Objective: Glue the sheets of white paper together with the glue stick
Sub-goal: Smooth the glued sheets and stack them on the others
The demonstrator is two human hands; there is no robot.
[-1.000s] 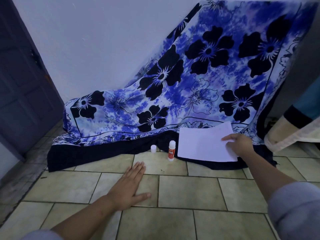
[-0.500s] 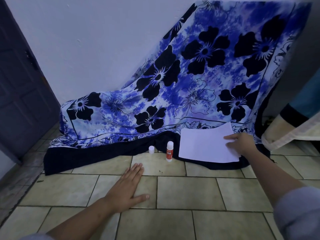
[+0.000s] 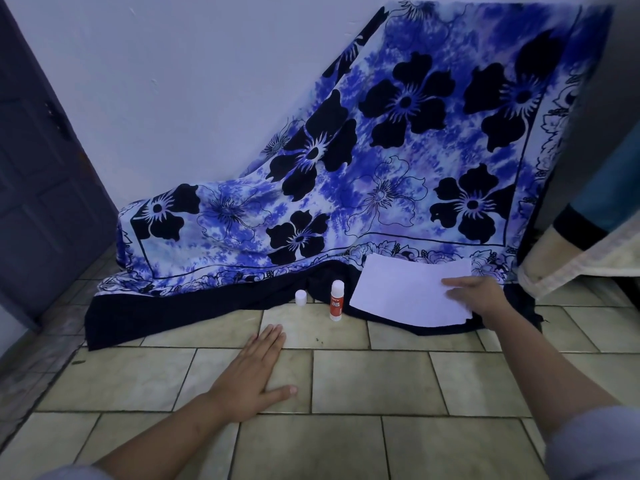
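Note:
White paper (image 3: 401, 292) lies on the dark hem of the blue cloth, past the tiles, right of centre. My right hand (image 3: 474, 294) grips its right edge, fingers on top. A red and white glue stick (image 3: 336, 300) stands upright just left of the paper, uncapped. Its small white cap (image 3: 301, 297) stands on the floor further left. My left hand (image 3: 251, 375) rests flat on the tiled floor, fingers stretched out, holding nothing, nearer to me than the glue stick.
A blue flowered cloth (image 3: 381, 174) drapes down from the wall onto the floor. A dark door (image 3: 38, 168) is at the left. A beige fabric-covered edge (image 3: 568, 265) juts in at the right. Beige floor tiles (image 3: 363, 382) fill the foreground.
My right hand stays on the paper's right edge, which has shifted slightly. The view has drifted a little. My left hand stays flat on the tiles.

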